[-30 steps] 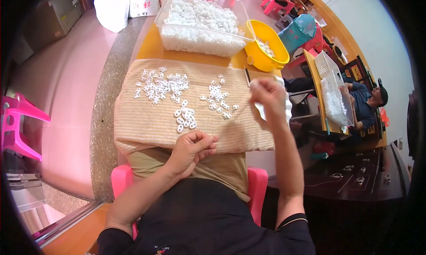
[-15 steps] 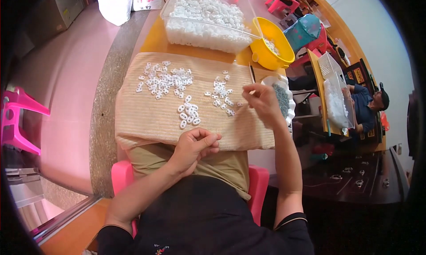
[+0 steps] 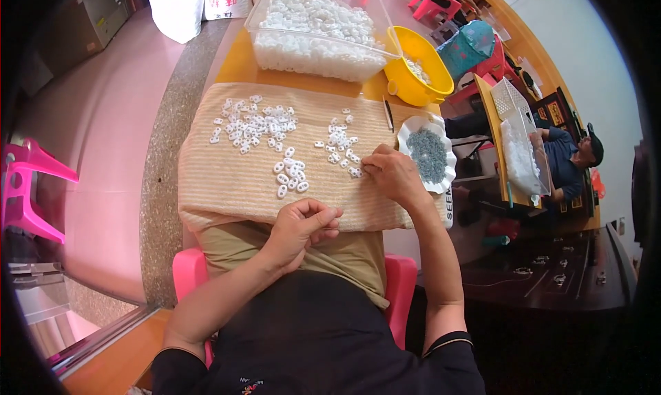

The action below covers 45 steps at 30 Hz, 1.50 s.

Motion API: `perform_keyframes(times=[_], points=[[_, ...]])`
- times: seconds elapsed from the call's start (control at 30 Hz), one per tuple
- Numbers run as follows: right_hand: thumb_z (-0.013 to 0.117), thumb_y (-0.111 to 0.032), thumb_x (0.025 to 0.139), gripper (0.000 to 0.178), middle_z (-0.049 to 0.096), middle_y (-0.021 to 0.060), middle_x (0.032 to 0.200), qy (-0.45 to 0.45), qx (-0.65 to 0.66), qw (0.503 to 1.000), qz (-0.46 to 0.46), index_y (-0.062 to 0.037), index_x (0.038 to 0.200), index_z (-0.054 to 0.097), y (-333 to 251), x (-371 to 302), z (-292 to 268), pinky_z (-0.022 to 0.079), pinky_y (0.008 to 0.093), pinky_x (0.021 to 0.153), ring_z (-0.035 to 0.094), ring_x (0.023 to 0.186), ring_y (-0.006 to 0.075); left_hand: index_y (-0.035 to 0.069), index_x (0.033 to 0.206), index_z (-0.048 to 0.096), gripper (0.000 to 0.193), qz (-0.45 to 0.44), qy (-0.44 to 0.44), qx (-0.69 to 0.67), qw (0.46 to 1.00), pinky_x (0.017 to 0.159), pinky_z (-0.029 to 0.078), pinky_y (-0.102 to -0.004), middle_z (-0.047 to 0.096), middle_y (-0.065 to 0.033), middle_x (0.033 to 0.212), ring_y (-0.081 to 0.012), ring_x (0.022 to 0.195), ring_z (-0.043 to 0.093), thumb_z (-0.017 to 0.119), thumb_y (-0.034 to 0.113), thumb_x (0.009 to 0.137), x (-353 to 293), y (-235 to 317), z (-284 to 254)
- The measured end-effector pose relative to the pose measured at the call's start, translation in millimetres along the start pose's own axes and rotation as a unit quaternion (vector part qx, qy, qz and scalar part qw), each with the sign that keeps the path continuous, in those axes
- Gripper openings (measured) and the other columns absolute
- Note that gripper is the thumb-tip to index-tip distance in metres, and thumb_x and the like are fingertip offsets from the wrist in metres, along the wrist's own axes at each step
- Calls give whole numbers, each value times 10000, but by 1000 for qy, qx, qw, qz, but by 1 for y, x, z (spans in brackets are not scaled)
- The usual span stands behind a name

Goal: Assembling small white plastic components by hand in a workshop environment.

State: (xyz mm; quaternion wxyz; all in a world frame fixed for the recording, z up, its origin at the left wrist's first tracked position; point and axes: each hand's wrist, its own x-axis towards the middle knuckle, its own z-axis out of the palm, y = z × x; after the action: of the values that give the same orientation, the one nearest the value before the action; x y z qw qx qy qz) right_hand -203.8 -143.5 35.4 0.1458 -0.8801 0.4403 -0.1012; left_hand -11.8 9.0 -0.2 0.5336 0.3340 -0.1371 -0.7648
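A beige striped cloth [image 3: 227,185] covers the table in front of me. Small white plastic pieces lie on it in three groups: a wide scatter [image 3: 251,123] at the far left, a small cluster [image 3: 289,176] in the middle, and a loose patch [image 3: 339,144] to the right. My right hand [image 3: 391,175] rests on the cloth with its fingertips pinched at the near end of the right patch. My left hand [image 3: 301,226] is curled at the cloth's near edge; what it holds is hidden.
A white scalloped dish [image 3: 446,139] of small grey parts sits right of my right hand. Behind the cloth stand a clear bin [image 3: 313,58] of white pieces and a yellow bowl [image 3: 406,85]. Another person [image 3: 568,157] sits at a table far right. A pink stool [image 3: 27,185] stands left.
My right hand came down from above the cloth's right side to the cloth and now pinches at the white pieces. My left hand has stayed curled at the near edge.
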Motion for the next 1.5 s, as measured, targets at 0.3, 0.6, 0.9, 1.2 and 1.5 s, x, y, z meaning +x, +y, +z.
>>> perform_keyframes(times=[0.3, 0.6, 0.9, 1.2, 1.5], points=[[608, -165, 850, 106, 596, 79, 875, 50, -74, 994, -56, -59, 839, 604, 3, -8, 10, 499, 398, 637, 622, 760, 314, 22, 912, 602, 92, -3, 2, 5, 1000, 725, 561, -260, 648, -76, 939, -108, 789, 620, 624, 111, 899, 0, 0, 0], [605, -93, 840, 70, 584, 123, 865, 112, 8, 992, -59, -30, 854, 577, 5, -19, 11, 485, 398, 654, 604, 769, 342, 25, 912, 598, 86, -2, 0, 7, 1000, 725, 566, -261, 647, -87, 962, -109, 798, 621, 621, 106, 899, -1, 0, 0], [583, -105, 871, 99, 577, 144, 843, 123, 54, 989, -64, -9, 850, 572, -1, -21, 12, 468, 398, 651, 591, 758, 348, 24, 919, 596, 81, -5, -1, 12, 1000, 724, 567, -262, 644, -92, 977, -109, 802, 622, 617, 100, 900, 0, -1, 0], [604, -79, 859, 80, 592, 139, 831, 149, 82, 984, -56, 0, 871, 603, 3, -17, 22, 472, 355, 637, 589, 707, 301, 21, 914, 596, 92, -1, 0, 5, 1000, 714, 566, -264, 649, -91, 963, -116, 795, 627, 623, 107, 897, -1, 0, -1], [610, -67, 890, 69, 558, 13, 750, 183, 240, 953, -2, 2, 894, 603, 12, -21, 35, 390, 214, 556, 465, 621, 64, 19, 906, 609, 104, 27, 25, 112, 993, 676, 554, -254, 669, -89, 919, -112, 768, 630, 640, 117, 889, -2, 3, 7]])
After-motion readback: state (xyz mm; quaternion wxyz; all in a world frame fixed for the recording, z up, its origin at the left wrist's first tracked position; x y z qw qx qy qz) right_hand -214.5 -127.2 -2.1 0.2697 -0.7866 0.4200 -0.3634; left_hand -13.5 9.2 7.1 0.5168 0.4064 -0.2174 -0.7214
